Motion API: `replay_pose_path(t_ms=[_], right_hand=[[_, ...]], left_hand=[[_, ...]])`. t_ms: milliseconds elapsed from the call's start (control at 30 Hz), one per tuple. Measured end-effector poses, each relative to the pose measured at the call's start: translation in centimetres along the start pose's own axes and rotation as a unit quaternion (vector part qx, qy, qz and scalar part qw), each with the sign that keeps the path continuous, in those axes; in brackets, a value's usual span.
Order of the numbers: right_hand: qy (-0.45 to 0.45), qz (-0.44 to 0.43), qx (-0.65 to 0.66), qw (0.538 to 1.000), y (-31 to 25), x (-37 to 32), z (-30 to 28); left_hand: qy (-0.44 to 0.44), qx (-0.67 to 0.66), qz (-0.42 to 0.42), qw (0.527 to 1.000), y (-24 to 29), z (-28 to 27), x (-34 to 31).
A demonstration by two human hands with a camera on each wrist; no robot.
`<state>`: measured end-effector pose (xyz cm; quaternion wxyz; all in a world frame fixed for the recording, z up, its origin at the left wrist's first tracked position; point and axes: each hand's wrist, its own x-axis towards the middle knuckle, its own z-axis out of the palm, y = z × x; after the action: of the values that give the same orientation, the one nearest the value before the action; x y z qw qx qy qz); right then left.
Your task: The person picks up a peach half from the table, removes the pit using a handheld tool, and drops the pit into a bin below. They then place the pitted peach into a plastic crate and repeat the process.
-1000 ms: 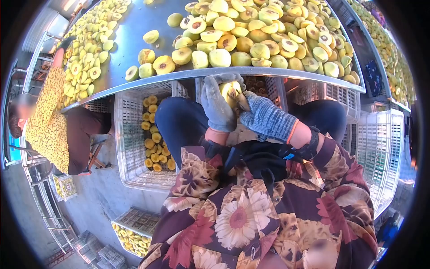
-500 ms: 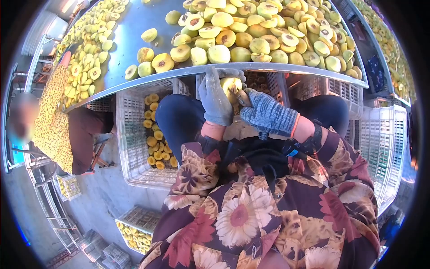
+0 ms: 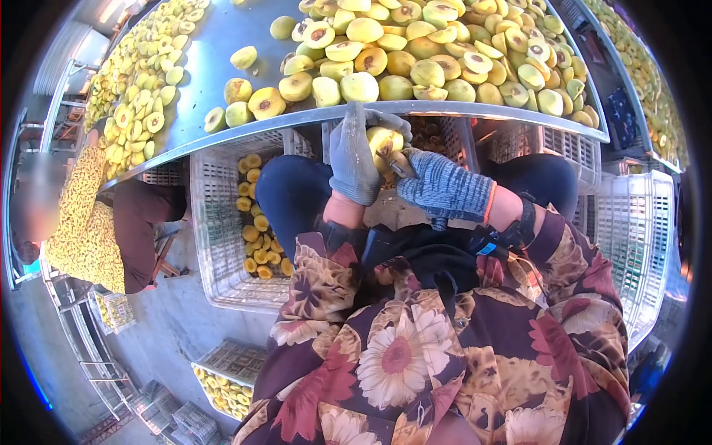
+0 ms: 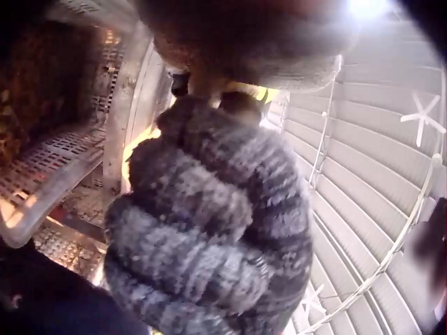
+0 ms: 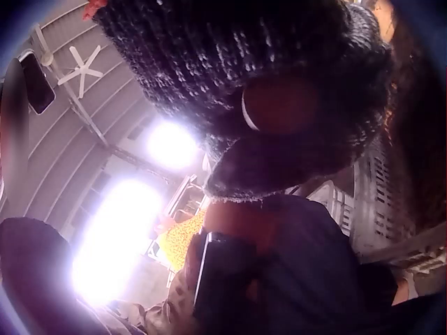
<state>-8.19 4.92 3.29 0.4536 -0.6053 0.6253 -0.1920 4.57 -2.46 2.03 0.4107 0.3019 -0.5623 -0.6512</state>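
In the head view my left hand, in a grey glove, holds a yellow peach just below the table's front edge. My right hand, in a blue-grey knit glove, grips a short tool whose working end is at the peach's cut side. That end is largely hidden by the fruit. The left wrist view shows the knit right fist close up, fingers curled. A rounded handle end shows within the dark fist in the right wrist view.
Halved peaches lie heaped on the metal table. A crate by my left knee holds pitted halves; a white crate stands at right. Another person sits at left. More crates are on the floor.
Both hands stay around the peach at nearly the same spot; the left hand has shifted slightly up and turned. At left, the other person's arm and head have moved.
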Motion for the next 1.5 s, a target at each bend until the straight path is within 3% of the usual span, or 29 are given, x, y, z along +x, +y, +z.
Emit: replay_pose_path(t_ms=[133, 200, 267, 333, 367, 400, 467, 500, 567, 700, 733, 800, 867, 933, 1000, 1033, 1100, 1167, 1233, 1333, 1500], right_hand=[[-0.086, -0.002, 0.047, 0.995, 1.1, -0.5, -0.7], [-0.105, 0.098, 0.085, 0.986, -1.9, -1.5, -1.9], [-0.139, 0.088, 0.175, 0.971, -0.3, -1.2, -1.7], [-0.134, -0.063, 0.057, 0.987, 1.2, -0.8, -1.8], [-0.108, -0.205, -0.108, 0.967, 1.7, -0.6, -1.9], [-0.077, -0.337, -0.267, 0.899, 2.1, -0.7, -1.9], [-0.147, -0.227, 0.013, 0.963, 2.4, -1.1, -1.6], [-0.177, -0.163, 0.153, 0.958, 2.4, -1.4, -1.4], [-0.219, -0.022, 0.419, 0.881, 2.6, -2.1, -1.1], [-0.288, 0.155, 0.730, 0.600, 1.3, -3.3, -1.0], [-0.207, 0.154, 0.684, 0.682, 0.1, -4.0, -1.0], [-0.192, 0.073, 0.619, 0.758, 1.3, -3.9, -0.4], [-0.178, 0.071, 0.539, 0.820, 1.5, -3.5, -0.4], [-0.083, 0.021, 0.325, 0.942, 1.8, -2.6, 0.6], [-0.001, -0.068, 0.084, 0.994, 2.5, -1.9, 1.1], [0.053, -0.095, -0.039, 0.993, 2.9, -1.6, 1.3], [0.010, 0.144, 0.047, 0.988, -1.1, -1.9, 0.1], [0.077, 0.073, -0.085, 0.991, 0.3, -1.7, 0.9], [0.177, -0.002, -0.232, 0.957, 2.1, -1.8, 2.3], [0.219, -0.014, -0.331, 0.918, 2.6, -1.5, 2.3], [0.224, 0.003, -0.367, 0.903, 2.2, -2.8, -0.2]], left_hand=[[-0.109, -0.008, -0.087, 0.990, 0.8, -1.2, 0.7], [-0.084, -0.072, -0.116, 0.987, 1.1, -0.9, 0.6], [-0.024, -0.149, -0.117, 0.981, 1.0, 0.0, 0.4], [0.072, -0.238, -0.092, 0.964, 0.7, 1.0, 0.2], [0.063, -0.184, -0.080, 0.978, 0.4, 0.9, 0.2], [0.055, -0.129, -0.069, 0.988, -0.3, 0.6, 0.0], [0.038, -0.083, -0.066, 0.994, -1.0, 0.1, -0.2], [0.026, -0.080, -0.068, 0.994, -1.1, -0.2, -0.4], [-0.003, -0.074, -0.073, 0.995, -0.9, -0.2, -0.4], [0.002, -0.140, -0.043, 0.989, -0.9, 0.6, -0.5], [0.006, -0.137, -0.039, 0.990, -0.9, 0.7, -0.5], [0.005, -0.120, -0.045, 0.992, -0.9, 0.7, -0.6], [-0.012, -0.095, -0.064, 0.993, -0.7, 0.5, -0.6], [0.008, -0.093, -0.075, 0.993, -1.0, 0.8, -0.5], [0.021, -0.097, -0.088, 0.991, -1.4, 1.1, -0.2], [0.024, -0.100, -0.096, 0.990, -1.6, 1.1, -0.1], [0.043, -0.108, -0.108, 0.987, -1.7, 1.3, 0.0], [0.070, -0.118, -0.113, 0.984, -1.8, 1.7, 0.1], [0.116, -0.129, -0.130, 0.976, -2.6, 1.7, 0.6], [0.128, -0.135, -0.152, 0.971, -2.1, 1.8, 0.6], [0.073, -0.037, -0.123, 0.989, -1.9, 0.4, 0.0]])
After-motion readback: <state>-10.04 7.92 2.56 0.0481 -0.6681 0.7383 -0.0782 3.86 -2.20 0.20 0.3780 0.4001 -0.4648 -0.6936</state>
